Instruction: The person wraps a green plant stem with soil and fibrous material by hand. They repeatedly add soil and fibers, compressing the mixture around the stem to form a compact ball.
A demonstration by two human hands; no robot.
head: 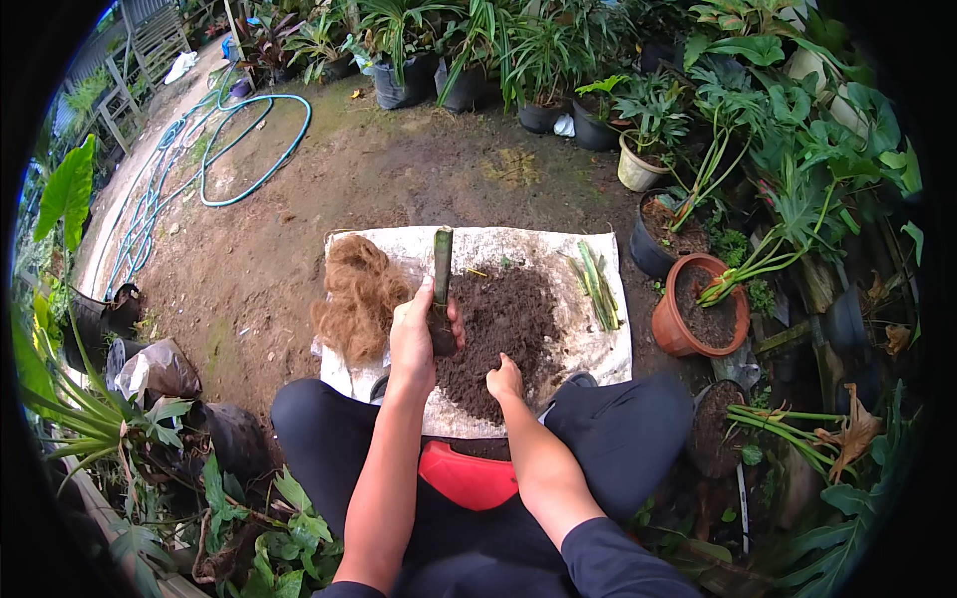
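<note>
My left hand [416, 334] grips a thick green plant stem cutting [442, 261] upright, its dark lower end within my fingers. Just above the pile of dark soil [516, 314] is my right hand [505, 377], fingers curled downward; whether it holds or touches anything is hidden. The soil lies on a white woven sack [478, 239]. Brown coconut fibre [362, 295] is heaped on the sack's left part, and cut green stalks [596, 288] lie on its right part.
Part of a red plastic container [467, 478] shows between my legs. A terracotta-coloured pot [662, 327] and a black pot [644, 243] with plants stand at the right. Several potted plants line the far edge. A blue hose [258, 185] lies coiled at upper left.
</note>
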